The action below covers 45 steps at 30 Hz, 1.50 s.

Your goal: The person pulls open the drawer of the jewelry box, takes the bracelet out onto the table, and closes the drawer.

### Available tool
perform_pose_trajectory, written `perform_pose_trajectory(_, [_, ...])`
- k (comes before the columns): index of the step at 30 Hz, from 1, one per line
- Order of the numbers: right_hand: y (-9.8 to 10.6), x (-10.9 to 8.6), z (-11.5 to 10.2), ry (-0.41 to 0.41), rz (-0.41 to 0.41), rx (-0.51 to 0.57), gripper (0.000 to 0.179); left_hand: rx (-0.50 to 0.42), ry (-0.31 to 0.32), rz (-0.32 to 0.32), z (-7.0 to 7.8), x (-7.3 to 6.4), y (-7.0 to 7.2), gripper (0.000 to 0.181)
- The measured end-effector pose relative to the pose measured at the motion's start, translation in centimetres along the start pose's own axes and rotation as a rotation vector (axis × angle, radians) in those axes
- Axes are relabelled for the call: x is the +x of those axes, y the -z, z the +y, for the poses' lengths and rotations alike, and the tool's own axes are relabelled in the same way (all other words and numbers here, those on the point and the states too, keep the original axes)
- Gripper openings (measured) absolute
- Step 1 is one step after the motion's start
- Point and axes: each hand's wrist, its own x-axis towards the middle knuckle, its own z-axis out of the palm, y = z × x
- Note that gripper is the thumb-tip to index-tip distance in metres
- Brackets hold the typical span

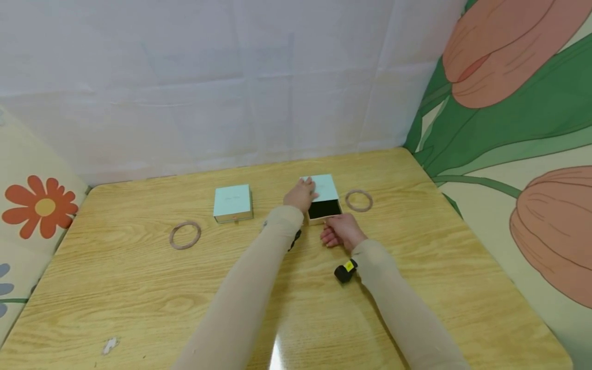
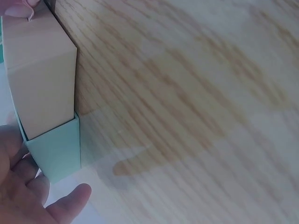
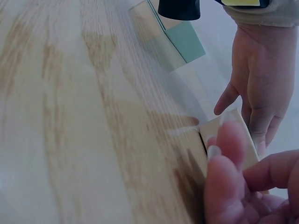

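A pale blue drawer box [image 1: 327,186] lies at the back right of the table, its drawer [image 2: 42,93] pulled partly out and the dark inside showing. My left hand [image 1: 300,196] rests on the box's blue sleeve [image 2: 58,151], with the thumb [image 2: 72,203] held out beside it. At the drawer's front, my right hand [image 1: 343,231] pinches a small ribbon pull [image 2: 31,13] between thumb and finger, the other fingers curled. Just right of this box lies a pinkish bangle [image 1: 358,209].
To the left stands a second pale blue drawer box [image 1: 233,201], closed. Another pinkish bangle [image 1: 172,240] lies left of it. The wooden table [image 1: 152,303] meets a white cloth backdrop [image 1: 194,92] behind and a floral panel [image 1: 490,205] on the right.
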Motion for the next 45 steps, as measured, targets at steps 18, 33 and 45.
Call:
perform_pose_trajectory(18, [-0.1, 0.9, -0.3, -0.016, 0.015, -0.01, 0.02, 0.009, 0.019, 0.004, 0.1, -0.2, 0.0, 0.052])
perform_pose_trajectory(33, [-0.1, 1.0, -0.2, -0.01, 0.001, -0.008, 0.021, -0.021, 0.048, 0.001, 0.1, -0.3, -0.3, 0.054])
perform_pose_trajectory(45, [-0.3, 1.5, -0.6, -0.001, 0.016, 0.005, 0.02, -0.006, 0.055, -0.006, 0.6, -1.0, 0.2, 0.055])
